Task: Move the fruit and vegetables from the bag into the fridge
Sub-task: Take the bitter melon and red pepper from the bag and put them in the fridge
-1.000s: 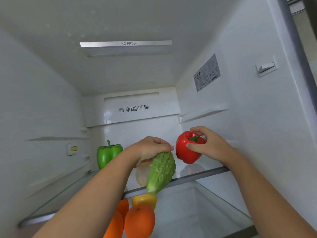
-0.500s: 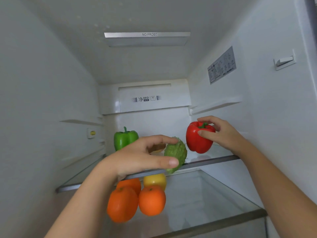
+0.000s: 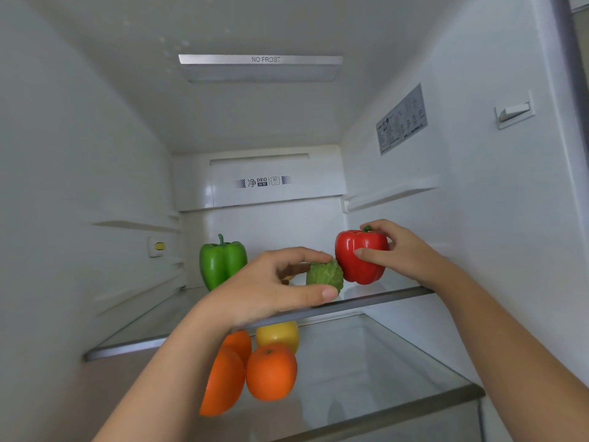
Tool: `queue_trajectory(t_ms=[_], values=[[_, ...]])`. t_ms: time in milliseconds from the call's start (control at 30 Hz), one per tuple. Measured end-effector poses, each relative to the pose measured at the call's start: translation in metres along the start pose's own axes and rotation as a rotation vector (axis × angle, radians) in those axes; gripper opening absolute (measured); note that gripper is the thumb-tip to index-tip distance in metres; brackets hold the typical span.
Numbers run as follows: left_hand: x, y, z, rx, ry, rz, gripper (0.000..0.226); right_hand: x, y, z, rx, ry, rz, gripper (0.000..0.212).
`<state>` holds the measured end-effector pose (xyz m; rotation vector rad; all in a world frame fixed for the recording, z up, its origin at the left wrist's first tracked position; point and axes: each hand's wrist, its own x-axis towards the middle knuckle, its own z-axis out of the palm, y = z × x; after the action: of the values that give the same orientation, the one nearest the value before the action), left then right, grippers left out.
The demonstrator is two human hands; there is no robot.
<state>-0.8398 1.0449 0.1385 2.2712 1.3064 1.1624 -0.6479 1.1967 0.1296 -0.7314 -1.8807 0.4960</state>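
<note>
Inside the open fridge, my right hand (image 3: pixel 400 250) grips a red bell pepper (image 3: pixel 358 256) that stands on the upper glass shelf (image 3: pixel 382 293) at the right. My left hand (image 3: pixel 271 288) holds a bumpy green bitter gourd (image 3: pixel 325 275) between thumb and fingers, its end resting on the same shelf just left of the red pepper. A green bell pepper (image 3: pixel 221 261) stands upright at the shelf's back left. Something brownish lies behind my left fingers, mostly hidden.
On the lower glass shelf (image 3: pixel 414 400) sit two oranges (image 3: pixel 271 371), a third orange fruit (image 3: pixel 240 342) behind them and a yellow fruit (image 3: pixel 277 334). White fridge walls close in left and right; the back panel carries a label. The bag is out of view.
My left hand has carried the bitter gourd up and inward onto the upper shelf, turning it end-on. My right hand stays on the red pepper, which now stands on the shelf.
</note>
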Motion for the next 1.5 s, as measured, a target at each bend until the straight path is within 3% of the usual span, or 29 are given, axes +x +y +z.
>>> queue_trajectory(t_ms=[200,300,433,833,1367,1500], values=[[0.013,-0.013,-0.002,0.011,0.077,-0.053,0.043,0.000,0.001,-0.001,-0.003,0.034,0.046,0.052],[0.021,-0.017,-0.004,-0.029,0.112,-0.070,0.026,0.001,0.001,-0.001,0.060,0.007,0.070,0.040],[0.030,-0.022,-0.007,0.022,0.139,-0.083,0.028,0.002,0.003,-0.002,0.118,-0.027,0.060,0.029],[0.035,-0.041,-0.010,0.132,0.197,-0.183,0.031,0.003,0.004,-0.001,0.150,-0.084,0.070,0.056],[0.031,-0.042,-0.009,0.143,0.209,-0.170,0.033,0.001,-0.001,0.001,0.027,-0.067,0.067,0.058],[0.020,-0.034,-0.007,0.401,0.331,-0.054,0.034,-0.002,-0.004,0.002,0.002,-0.001,0.034,0.058]])
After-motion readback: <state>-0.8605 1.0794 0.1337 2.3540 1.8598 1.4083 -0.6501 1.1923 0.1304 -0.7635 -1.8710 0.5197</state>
